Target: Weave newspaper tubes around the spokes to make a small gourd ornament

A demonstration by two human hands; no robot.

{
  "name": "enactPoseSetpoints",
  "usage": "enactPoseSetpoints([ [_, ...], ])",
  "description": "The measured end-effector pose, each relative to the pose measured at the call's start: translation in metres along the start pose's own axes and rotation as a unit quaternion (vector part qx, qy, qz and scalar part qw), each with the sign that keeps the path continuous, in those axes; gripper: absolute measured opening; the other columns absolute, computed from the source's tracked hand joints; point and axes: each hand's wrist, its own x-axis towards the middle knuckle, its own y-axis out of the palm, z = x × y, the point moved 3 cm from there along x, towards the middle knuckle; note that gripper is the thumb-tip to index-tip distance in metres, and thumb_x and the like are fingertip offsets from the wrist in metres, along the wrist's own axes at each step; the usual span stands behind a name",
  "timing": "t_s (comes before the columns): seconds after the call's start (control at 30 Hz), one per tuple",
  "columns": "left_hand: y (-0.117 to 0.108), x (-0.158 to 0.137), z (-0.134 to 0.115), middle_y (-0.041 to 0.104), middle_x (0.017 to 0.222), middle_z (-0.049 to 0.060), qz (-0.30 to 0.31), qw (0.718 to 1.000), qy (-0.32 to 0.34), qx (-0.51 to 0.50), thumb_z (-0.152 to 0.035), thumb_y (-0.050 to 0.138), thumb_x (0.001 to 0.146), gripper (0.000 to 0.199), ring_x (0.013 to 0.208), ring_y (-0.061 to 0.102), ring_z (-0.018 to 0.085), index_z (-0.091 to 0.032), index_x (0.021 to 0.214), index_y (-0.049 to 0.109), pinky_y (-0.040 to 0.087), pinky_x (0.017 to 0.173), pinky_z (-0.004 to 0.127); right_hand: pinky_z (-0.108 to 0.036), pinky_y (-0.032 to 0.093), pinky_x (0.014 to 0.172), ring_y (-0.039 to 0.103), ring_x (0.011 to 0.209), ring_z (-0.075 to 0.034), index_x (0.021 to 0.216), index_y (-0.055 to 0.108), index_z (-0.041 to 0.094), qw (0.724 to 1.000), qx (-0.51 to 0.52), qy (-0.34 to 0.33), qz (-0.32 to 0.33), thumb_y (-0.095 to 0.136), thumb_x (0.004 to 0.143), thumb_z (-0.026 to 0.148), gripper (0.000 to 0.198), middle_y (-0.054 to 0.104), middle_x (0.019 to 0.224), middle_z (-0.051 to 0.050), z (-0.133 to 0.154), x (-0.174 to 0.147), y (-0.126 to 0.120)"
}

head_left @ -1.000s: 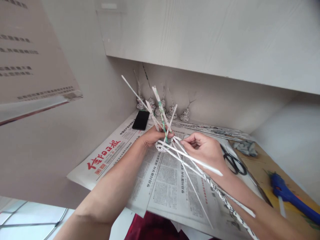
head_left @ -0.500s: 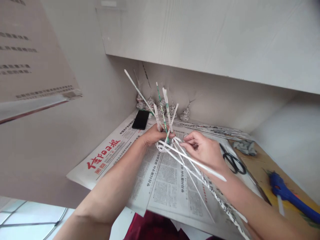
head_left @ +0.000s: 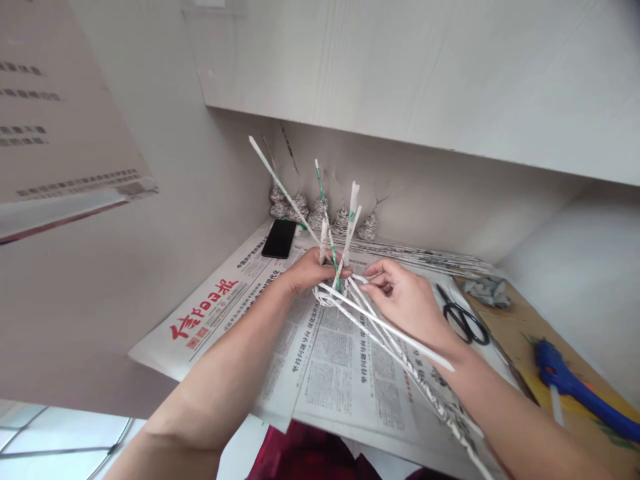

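Over the newspaper-covered table, my left hand is closed round a small weaving of rolled paper strips, at the base of the strips that stand up. One of those uprights, a green-printed strip, slants up past my fingers. My right hand pinches a white paper strip between thumb and forefinger, just right of the weaving. Longer strips trail from the weaving down to the right, passing under my right wrist. The far side of the weaving is hidden behind my left fingers.
Behind stand several woven paper gourds along the wall, and a black phone lies left of them. Rolled paper sticks lie along the back. At right are black scissors, a crumpled grey cloth and a blue glue gun.
The wide white upright strip has swung to the right, and the short left one has shifted right too. My hands keep nearly the same places and grips.
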Motion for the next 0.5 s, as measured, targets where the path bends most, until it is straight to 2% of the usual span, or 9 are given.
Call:
enactPoseSetpoints([
  [0.13, -0.001, 0.001, 0.001, 0.063, 0.064, 0.002, 0.012, 1.0, 0.001, -0.006, -0.032, 0.083, 0.055, 0.03, 0.059, 0.056, 0.011, -0.01, 0.069, 0.068, 0.043, 0.06, 0.024, -0.029, 0.048, 0.066, 0.066, 0.069, -0.016, 0.095, 0.062, 0.023, 1.0, 0.02, 0.006, 0.017, 0.061, 0.08, 0.03, 0.017, 0.072, 0.082, -0.002, -0.003, -0.002, -0.005],
  [0.27, -0.002, 0.001, 0.002, 0.064, 0.066, 0.002, 0.009, 1.0, 0.003, 0.006, -0.032, 0.083, 0.056, 0.03, 0.061, 0.057, 0.012, -0.01, 0.071, 0.069, 0.044, 0.062, 0.024, -0.031, 0.051, 0.066, 0.067, 0.073, -0.017, 0.104, 0.062, 0.023, 0.996, 0.034, 0.043, 0.064, 0.062, 0.079, 0.034, 0.027, 0.072, 0.09, -0.004, -0.011, -0.008, -0.01],
  [0.37, -0.002, 0.001, 0.004, 0.064, 0.065, 0.002, 0.01, 1.0, -0.004, 0.019, -0.033, 0.082, 0.057, 0.03, 0.061, 0.057, 0.012, -0.011, 0.073, 0.069, 0.044, 0.061, 0.024, -0.031, 0.051, 0.066, 0.067, 0.073, -0.018, 0.094, 0.065, 0.022, 0.993, 0.038, 0.069, 0.089, 0.06, 0.081, 0.037, 0.021, 0.072, 0.088, -0.004, -0.021, -0.014, -0.01],
  [0.5, -0.001, 0.001, 0.004, 0.064, 0.066, 0.003, 0.019, 0.999, -0.002, 0.035, -0.033, 0.081, 0.058, 0.03, 0.062, 0.057, 0.012, -0.011, 0.074, 0.07, 0.044, 0.061, 0.024, -0.028, 0.048, 0.062, 0.066, 0.068, -0.016, 0.086, 0.068, 0.022, 0.994, 0.031, 0.073, 0.079, 0.055, 0.084, 0.038, 0.021, 0.072, 0.081, -0.002, -0.028, -0.019, -0.008],
])
